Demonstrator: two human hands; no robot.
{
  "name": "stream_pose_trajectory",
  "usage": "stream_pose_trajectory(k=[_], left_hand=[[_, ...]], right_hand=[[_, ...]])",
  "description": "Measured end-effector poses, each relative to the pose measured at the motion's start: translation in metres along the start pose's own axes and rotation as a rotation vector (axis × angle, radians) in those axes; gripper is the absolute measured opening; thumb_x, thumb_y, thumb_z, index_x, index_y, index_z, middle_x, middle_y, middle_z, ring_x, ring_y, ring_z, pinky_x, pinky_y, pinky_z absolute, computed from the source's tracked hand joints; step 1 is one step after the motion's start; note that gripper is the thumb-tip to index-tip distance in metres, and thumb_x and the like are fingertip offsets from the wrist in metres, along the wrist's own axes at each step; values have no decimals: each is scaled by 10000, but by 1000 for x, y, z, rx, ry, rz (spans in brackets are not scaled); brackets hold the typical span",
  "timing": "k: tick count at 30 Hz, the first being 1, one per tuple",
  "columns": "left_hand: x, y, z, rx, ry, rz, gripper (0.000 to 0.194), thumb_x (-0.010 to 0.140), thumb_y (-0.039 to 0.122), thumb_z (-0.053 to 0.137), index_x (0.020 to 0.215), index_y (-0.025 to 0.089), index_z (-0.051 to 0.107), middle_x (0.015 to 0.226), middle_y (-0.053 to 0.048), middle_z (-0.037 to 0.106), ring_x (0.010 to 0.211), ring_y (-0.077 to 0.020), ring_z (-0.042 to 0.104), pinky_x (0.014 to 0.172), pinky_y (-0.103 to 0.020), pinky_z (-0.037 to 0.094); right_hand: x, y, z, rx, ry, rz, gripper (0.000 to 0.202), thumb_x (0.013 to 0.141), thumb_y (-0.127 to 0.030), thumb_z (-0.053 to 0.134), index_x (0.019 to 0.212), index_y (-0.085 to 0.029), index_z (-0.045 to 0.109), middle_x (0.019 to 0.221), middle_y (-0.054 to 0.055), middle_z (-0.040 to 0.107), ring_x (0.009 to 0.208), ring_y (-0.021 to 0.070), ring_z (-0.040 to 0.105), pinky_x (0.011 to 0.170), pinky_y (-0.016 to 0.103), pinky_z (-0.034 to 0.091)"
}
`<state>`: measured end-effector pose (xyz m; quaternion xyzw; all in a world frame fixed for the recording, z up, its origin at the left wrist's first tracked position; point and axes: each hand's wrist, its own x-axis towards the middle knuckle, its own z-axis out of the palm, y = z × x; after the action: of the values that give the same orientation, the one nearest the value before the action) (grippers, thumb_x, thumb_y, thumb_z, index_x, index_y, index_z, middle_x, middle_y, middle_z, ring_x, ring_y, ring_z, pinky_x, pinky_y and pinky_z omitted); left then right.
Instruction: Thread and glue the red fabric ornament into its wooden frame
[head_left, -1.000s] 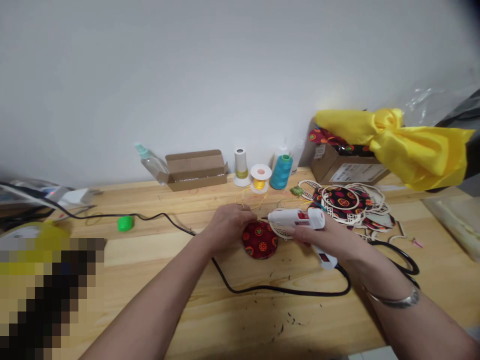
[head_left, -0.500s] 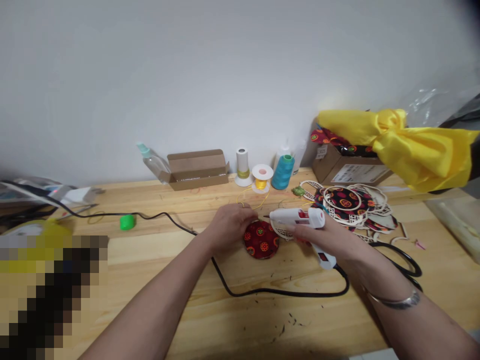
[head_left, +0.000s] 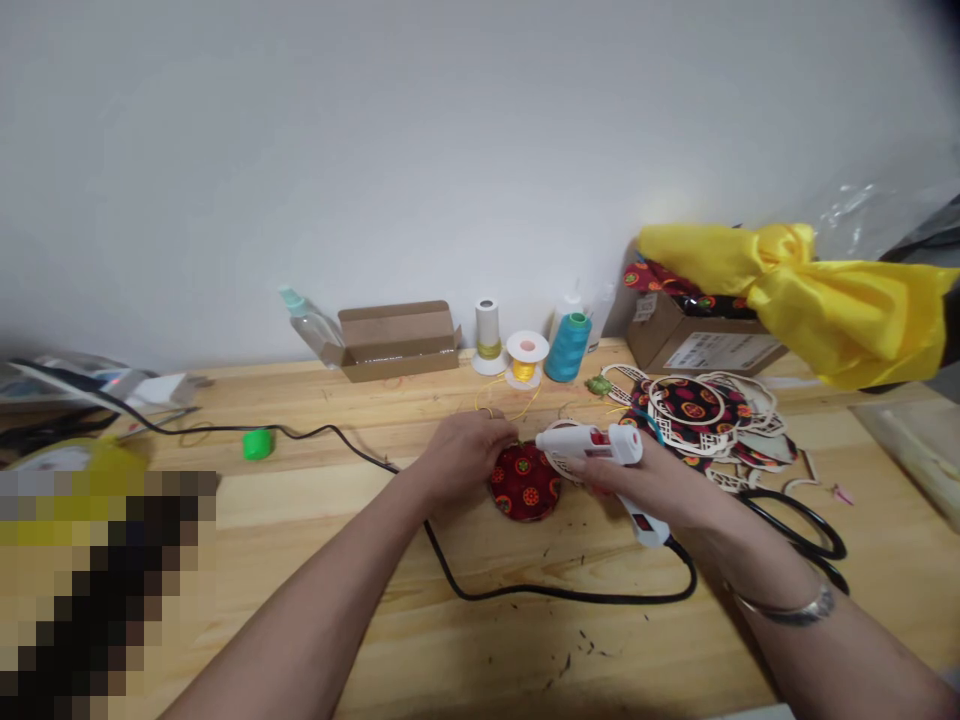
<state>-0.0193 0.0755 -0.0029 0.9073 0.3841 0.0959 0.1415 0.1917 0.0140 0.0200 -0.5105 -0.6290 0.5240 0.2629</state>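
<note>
A white hot glue gun [head_left: 589, 443] is gripped in my right hand [head_left: 637, 478], its nozzle pointing left at the upper edge of a round, dark red patterned fabric piece [head_left: 526, 484]. My left hand [head_left: 472, 450] is closed at that piece's upper left edge, fingertips pinched close to the nozzle. A thin yellow cord [head_left: 517, 412] runs from behind the left hand toward a spool. Partly hidden behind the glue gun lies a pale openwork wooden piece [head_left: 559, 462]. The black power cable [head_left: 555, 595] loops below both hands.
Along the wall stand a spray bottle [head_left: 311, 325], an open cardboard box [head_left: 401, 345], a yellow cord spool [head_left: 525, 360] and a blue thread cone [head_left: 568, 348]. Wooden frames and fabric pieces [head_left: 705, 415] pile up at right, near a box with yellow cloth [head_left: 817, 290]. A green cap [head_left: 257, 444] lies left.
The glue gun has shifted slightly left and its nozzle sits lower, closer to the fabric piece's upper edge. My left hand keeps its place there. The whole view has moved a little.
</note>
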Motion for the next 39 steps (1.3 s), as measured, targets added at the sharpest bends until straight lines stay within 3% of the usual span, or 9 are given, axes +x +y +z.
stream_pose_trajectory(k=[9,39], left_hand=[[-1,0,3,169,-25,79,232,821,160,383,826,220,607,791,-9,611,718,-152,539,561,-250,326],[-1,-3,9,230,-49,60,218,797,142,409,862,211,605,798,-19,624,720,-163,552,536,-259,306]], right_hand=[[0,-3,1,-23,26,7,203,777,-355,514,790,-163,580,509,-54,422,440,72,368,396,187,290],[2,4,2,-40,25,63,224,777,-379,510,684,-176,494,524,-46,412,458,79,379,400,193,296]])
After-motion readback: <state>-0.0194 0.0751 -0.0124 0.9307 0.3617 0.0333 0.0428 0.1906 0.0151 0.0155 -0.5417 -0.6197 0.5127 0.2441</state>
